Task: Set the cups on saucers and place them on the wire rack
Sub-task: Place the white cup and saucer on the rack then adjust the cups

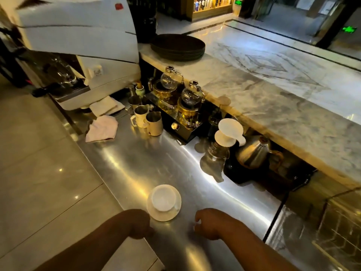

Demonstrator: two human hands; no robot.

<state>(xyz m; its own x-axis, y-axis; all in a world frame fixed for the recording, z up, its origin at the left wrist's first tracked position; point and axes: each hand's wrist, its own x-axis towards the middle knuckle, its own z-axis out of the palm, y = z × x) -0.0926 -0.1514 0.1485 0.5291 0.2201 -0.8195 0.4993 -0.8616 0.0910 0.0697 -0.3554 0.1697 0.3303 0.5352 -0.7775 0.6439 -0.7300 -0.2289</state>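
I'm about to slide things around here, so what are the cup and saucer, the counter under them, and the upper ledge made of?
The cup and saucer look like glazed white ceramic, smooth with a soft sheen. The counter appears to be brushed stainless steel, with streaky mirror-like glare. The upper ledge looks like polished marble, pale with grey veins.

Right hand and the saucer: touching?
Apart. The head view shows bare steel counter between the right hand and the saucer under the white cup.

Left hand (139,224), right hand (208,223) — curled, empty.
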